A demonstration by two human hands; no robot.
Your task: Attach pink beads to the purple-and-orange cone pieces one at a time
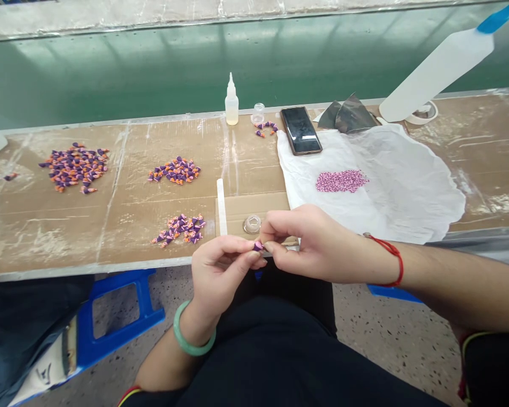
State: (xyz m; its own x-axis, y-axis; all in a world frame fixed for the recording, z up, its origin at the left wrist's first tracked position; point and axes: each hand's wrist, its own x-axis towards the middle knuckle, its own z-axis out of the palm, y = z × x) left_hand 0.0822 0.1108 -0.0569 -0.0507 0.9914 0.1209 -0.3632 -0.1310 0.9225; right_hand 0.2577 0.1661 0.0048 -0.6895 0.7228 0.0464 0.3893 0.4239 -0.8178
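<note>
My left hand and my right hand meet at the table's front edge, both pinched on one small purple piece. A green bangle sits on the left wrist and a red string on the right. A small clear dish and a white stick lie on the cardboard just beyond my fingers. Three piles of purple-and-orange pieces lie on the table: near, middle and far left.
A heap of pink beads rests on a white sheet at the right. A phone, a glue bottle, a small clear cup and a large white bottle stand at the back. Blue stool below left.
</note>
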